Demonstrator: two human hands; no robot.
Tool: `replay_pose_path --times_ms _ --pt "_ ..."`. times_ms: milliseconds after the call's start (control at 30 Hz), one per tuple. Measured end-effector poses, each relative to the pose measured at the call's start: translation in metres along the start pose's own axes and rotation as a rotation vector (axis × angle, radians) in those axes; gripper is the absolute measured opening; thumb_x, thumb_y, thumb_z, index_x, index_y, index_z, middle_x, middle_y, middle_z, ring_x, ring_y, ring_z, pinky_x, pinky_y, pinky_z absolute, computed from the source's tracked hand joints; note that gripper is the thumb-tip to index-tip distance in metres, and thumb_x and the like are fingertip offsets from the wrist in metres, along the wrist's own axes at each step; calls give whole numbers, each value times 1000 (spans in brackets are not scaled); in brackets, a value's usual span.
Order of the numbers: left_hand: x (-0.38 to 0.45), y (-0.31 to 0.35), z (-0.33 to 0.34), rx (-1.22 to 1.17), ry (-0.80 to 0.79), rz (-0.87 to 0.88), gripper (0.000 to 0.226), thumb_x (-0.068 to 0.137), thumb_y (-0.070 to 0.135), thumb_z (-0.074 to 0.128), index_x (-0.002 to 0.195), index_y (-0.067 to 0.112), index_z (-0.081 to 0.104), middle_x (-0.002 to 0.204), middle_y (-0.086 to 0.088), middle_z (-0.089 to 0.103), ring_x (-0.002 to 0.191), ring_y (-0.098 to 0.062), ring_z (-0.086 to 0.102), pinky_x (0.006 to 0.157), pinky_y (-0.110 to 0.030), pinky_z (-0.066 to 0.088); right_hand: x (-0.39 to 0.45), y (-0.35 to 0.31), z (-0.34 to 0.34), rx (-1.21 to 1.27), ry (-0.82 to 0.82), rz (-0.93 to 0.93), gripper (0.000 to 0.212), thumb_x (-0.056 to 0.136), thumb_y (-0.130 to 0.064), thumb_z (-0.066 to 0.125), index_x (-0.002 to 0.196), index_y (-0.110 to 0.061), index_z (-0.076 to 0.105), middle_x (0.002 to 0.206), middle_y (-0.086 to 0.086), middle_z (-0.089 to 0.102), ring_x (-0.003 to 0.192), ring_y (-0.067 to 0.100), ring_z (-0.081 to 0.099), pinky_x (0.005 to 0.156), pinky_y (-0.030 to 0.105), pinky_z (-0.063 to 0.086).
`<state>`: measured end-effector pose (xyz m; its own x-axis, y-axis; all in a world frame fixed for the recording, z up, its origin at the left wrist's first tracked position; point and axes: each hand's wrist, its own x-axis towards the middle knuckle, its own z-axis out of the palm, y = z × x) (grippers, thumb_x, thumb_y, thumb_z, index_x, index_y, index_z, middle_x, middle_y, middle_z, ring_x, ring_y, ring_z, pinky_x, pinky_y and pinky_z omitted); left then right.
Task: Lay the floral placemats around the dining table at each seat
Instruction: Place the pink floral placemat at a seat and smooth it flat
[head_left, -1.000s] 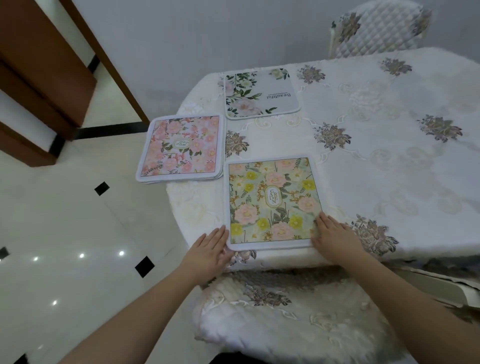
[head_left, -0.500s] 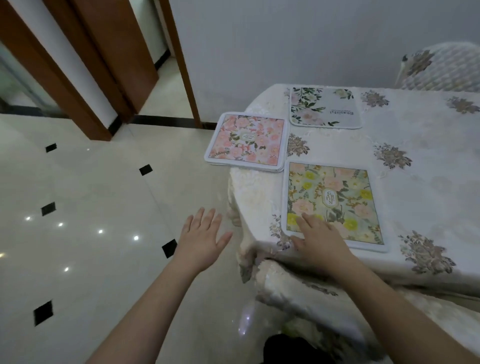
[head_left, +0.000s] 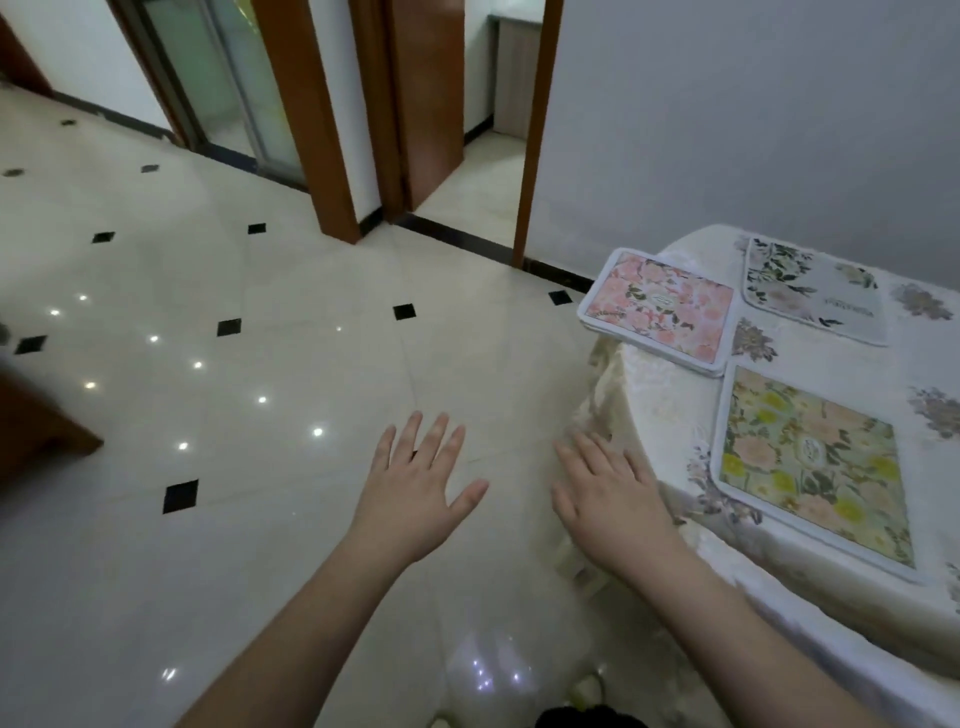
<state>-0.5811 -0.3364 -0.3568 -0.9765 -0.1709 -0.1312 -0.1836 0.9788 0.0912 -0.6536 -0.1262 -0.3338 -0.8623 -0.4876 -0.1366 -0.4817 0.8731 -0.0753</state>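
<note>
Green placemat (head_left: 810, 467): yellow-peach floral, flat, worktop (head_left: 670, 395) edge, 3 o'clock.
Pink stack (head_left: 660, 309): overhanging edge.
Left hand (head_left: 415, 488), right hand (head_left: 608, 493): grips spread, empty.
Floor (head_left: 208, 415): glossy cream tile.

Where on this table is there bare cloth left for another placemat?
Bare cloth lies right of the green placemat and below the white placemat. The corner is crowded: the pink stack overhangs the table edge, close against both.

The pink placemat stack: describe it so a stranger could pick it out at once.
Find the dining table under its cream embroidered cloth at the right. On its rounded left end lies the pink placemat stack, one corner jutting past the edge over the floor. Unlike the green-and-yellow mat nearer the person and the white leafy mat beside it, it is all pink blossoms.
</note>
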Motion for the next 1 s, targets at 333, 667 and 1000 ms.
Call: replay_pose_path --times_ms 333,667,1000 --pt "-51 -58 -26 -73 135 -139 95 72 76 -28 155 35 -11 164 10 -13 150 -16 -18 119 -38 -15 29 -77 0 -15 -17 -211 66 88 -46 22 141 -18 51 148 6 48 137 23 45 108 47 36" --pt "12 -79 -15 -69 51 -199 94 74 75 -27 156 33 -9 165 8 -9 151 -15 -16 121 -38 -11 94 -77 11 -14 -24 -275 59 88 -41 31 131 -17 62 138 3 58 128 21 55 100 46 45" --pt "132 -77 -30 14 -11 -128 96 74 74 -27 157 33 -3 166 7 -5 151 -14 -12 120 -36 -11 191 -23 10 60 -111 -253 57 104 -42 20 156 -25 7 164 -4 3 151 15 0 120 38 2"
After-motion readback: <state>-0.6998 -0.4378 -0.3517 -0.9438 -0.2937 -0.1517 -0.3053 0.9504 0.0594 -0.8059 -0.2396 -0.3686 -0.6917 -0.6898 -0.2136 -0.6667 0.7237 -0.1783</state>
